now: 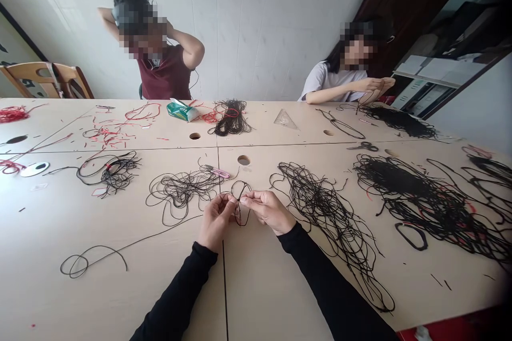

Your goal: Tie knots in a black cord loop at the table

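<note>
My left hand [216,219] and my right hand [269,210] meet over the middle of the wooden table [120,298], both in black sleeves. Each pinches the same thin black cord [241,203], which forms small loops between my fingertips. A long tail of that cord [96,258] trails off to the left and ends in a curl. A tangle of black cords [182,189] lies just beyond my left hand. A larger pile of black cords [332,213] lies right of my right hand.
Two people sit across the table: one in a maroon shirt [164,72] with arms raised, one in a white shirt [336,82] handling cord. Red cords [140,113], a green packet [181,110], scissors [363,146], a pink tool [218,171] and a big black cord heap [428,202] lie about.
</note>
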### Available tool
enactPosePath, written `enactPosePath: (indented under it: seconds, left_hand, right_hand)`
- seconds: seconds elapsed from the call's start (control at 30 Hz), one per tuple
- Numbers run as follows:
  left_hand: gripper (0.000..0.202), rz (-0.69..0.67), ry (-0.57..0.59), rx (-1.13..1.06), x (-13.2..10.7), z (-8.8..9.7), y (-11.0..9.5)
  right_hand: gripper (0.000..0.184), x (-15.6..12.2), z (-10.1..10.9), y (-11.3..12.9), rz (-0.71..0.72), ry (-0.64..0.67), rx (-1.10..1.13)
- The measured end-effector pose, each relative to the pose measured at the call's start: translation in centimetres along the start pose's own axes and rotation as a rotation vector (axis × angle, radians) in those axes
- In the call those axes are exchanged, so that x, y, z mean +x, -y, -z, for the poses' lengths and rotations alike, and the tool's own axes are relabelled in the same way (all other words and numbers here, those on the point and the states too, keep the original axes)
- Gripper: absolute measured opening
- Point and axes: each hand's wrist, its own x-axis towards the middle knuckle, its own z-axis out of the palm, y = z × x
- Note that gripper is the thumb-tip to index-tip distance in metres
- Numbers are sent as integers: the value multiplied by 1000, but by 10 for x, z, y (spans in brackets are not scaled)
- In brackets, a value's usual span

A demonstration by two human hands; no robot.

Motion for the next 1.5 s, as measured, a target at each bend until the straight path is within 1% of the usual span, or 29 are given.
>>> enactPosePath:
  seconds: [0.1, 0.17, 0.23, 0.3, 0.33, 0.37, 0.4, 0.43, 0.47, 0.53, 0.57, 0.6, 0.63, 0.67, 0.73, 0.8, 0.87, 1.13, 1.3, 1.5]
  left_hand:
    - [27, 14, 25, -22, 1, 1, -1]
    - [28, -34, -2, -64, 2, 4, -2]
    - [42, -157, -108, -64, 2, 7, -4]
    - [58, -293, -265, 36, 2, 10, -6]
    - [61, -342, -339, 111, 2, 11, -6]
    - [58, -367, -399, 188, 1, 12, -7]
    - [48, -363, -428, 248, 1, 13, -7]
    - [34, -323, -419, 286, 1, 13, -7]
    - [24, -253, -376, 303, 0, 13, -7]
    - [39, -84, -217, 308, 0, 11, -5]
    - [43, -28, -144, 306, 0, 10, -4]
    - [42, -10, -98, 303, 0, 8, -3]
    - [37, -23, -79, 302, 0, 7, -2]
    - [33, -51, -78, 302, 0, 5, -1]
    - [32, -92, -71, 305, 0, 4, -1]
    - [30, -98, -28, 309, 0, 3, -1]
    - [27, -86, 9, 295, 0, 4, -1]
    - [28, 1, 37, 124, 3, 5, 3]
    - [28, 34, 45, 143, 2, 4, 4]
    - [27, 37, 56, 164, 0, 2, -1]
  right_hand:
    - [43, 1, 1, -3, -6, -16, -2]
    - [43, 1, 2, -3, 0, -28, -4]
    - [42, 1, 3, -4, 10, -49, -3]
    - [41, 1, 4, -3, 13, -70, 2]
    - [40, 1, 5, -3, 12, -76, 6]
    - [40, 1, 5, -3, 12, -79, 11]
    - [40, 1, 6, -3, 13, -77, 16]
    - [39, 2, 6, -3, 14, -73, 19]
    - [39, 2, 6, -3, 16, -66, 19]
    - [39, 2, 7, -4, 22, -45, 12]
    - [39, 2, 7, -4, 25, -33, 9]
    - [39, 2, 7, -5, 27, -19, 6]
    - [39, 2, 7, -5, 27, -6, 6]
    - [38, 2, 7, -5, 26, 7, 7]
    - [37, 1, 6, -6, 28, 23, 7]
    - [34, 1, 6, -6, 30, 34, -4]
    - [32, 1, 6, -6, 27, 33, -19]
    - [34, 2, 6, -9, 11, 17, -31]
    - [35, 2, 5, -7, 24, 2, -90]
    - [32, 4, 5, -10, 98, -9, -137]
